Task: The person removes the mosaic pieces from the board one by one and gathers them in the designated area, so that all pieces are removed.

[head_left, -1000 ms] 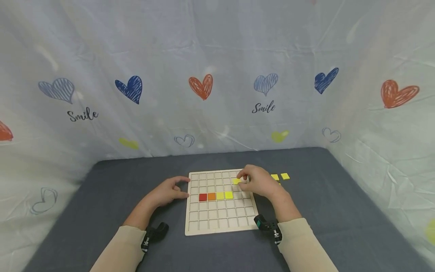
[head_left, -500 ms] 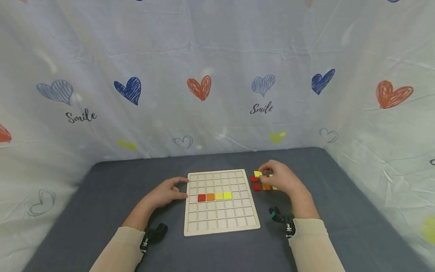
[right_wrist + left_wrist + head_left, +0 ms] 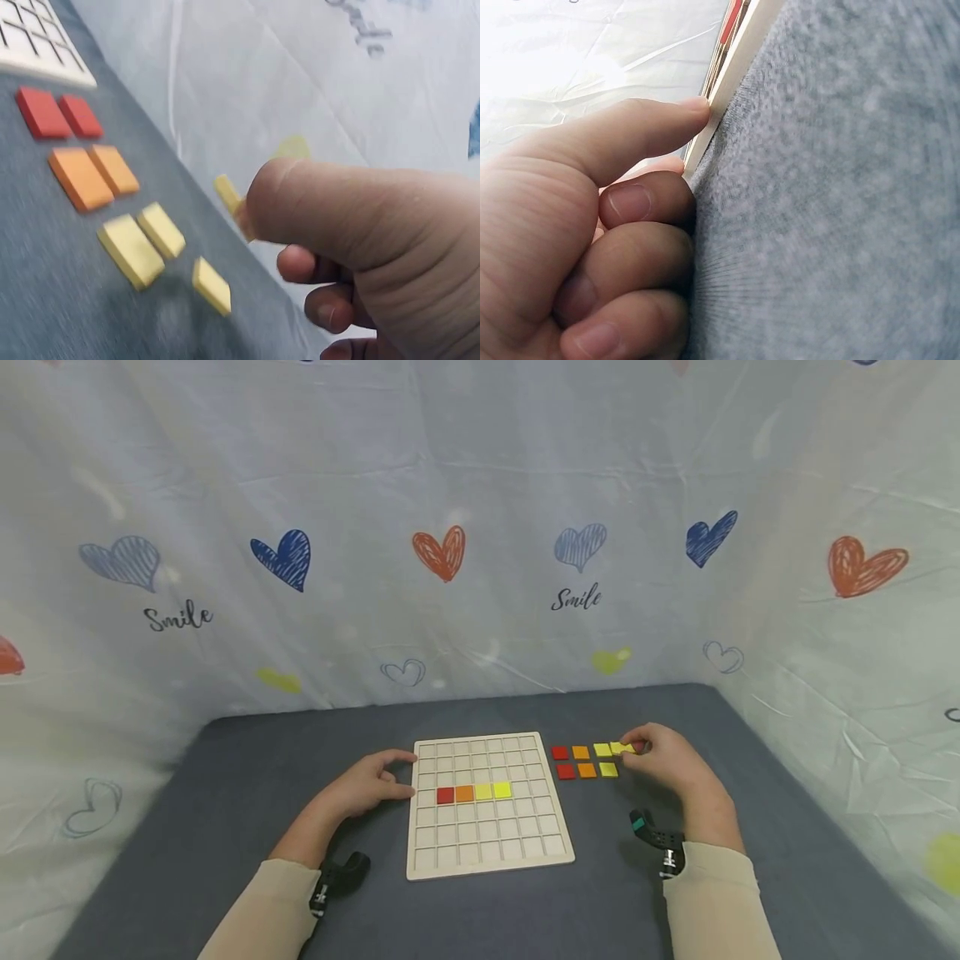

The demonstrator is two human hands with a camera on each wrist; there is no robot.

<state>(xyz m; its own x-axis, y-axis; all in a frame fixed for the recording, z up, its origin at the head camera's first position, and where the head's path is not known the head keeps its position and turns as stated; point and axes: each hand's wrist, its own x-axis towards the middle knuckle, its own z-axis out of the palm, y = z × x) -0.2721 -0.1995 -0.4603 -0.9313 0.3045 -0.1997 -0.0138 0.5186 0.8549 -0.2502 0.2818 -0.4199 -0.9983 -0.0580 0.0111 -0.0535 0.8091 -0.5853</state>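
A pale wooden grid board (image 3: 489,850) lies flat on the cloth. One row holds a red tile (image 3: 446,795), an orange tile (image 3: 464,792) and two yellow tiles (image 3: 492,791) side by side. My left hand (image 3: 367,787) touches the board's left edge with thumb and index fingertip, seen close in the left wrist view; its other fingers are bent. Over the loose tiles right of the board, my right hand (image 3: 667,760) pinches a yellow tile (image 3: 226,192) between thumb and fingertip. Just below it, another yellow tile (image 3: 212,286) lies on the cloth.
Loose red tiles (image 3: 566,771), orange tiles (image 3: 587,770) and yellow tiles (image 3: 608,769) form two short rows beside the board. A dark grey cloth (image 3: 487,918) covers the table. Behind and to the sides hangs a white curtain (image 3: 495,460) printed with hearts.
My right hand has moved from over the board to the right with a yellow tile pinched in it, uncovering the loose tiles. My left hand has stayed at the board's edge.
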